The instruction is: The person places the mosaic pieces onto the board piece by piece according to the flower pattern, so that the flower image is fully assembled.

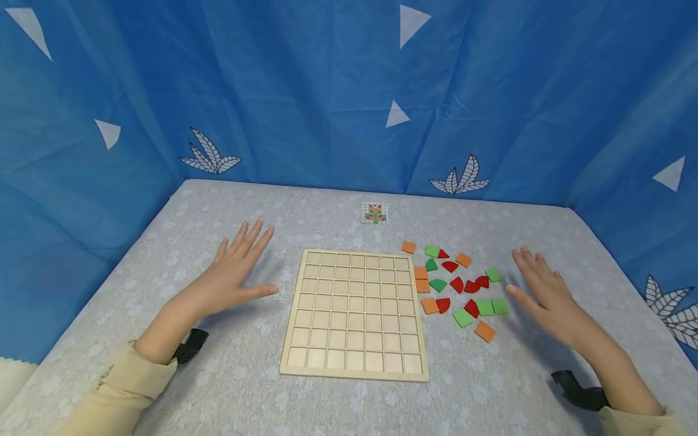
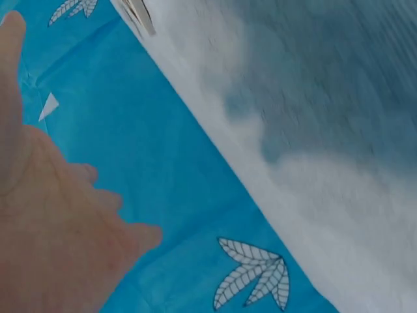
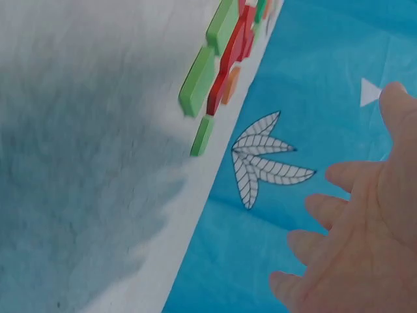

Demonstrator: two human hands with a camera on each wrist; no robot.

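Note:
A square wooden grid board (image 1: 349, 315) lies in the middle of the table in the head view. To its left, my left hand (image 1: 231, 275) is held with fingers straight and spread, holding nothing. My right hand (image 1: 548, 297) is likewise spread, just right of a scatter of flat coloured pieces. Among these are orange squares (image 1: 485, 331), light green squares (image 1: 463, 318), red rounded pieces (image 1: 457, 284) and dark green rounded pieces (image 1: 438, 285). In the right wrist view, green tiles (image 3: 197, 81) show on the tabletop, apart from the fingers.
A small pattern card (image 1: 374, 213) with a coloured picture on a grid lies beyond the board. The table has a pale patterned cloth (image 1: 234, 381). Blue curtains (image 1: 327, 91) with white triangles and leaf prints hang behind and along both sides.

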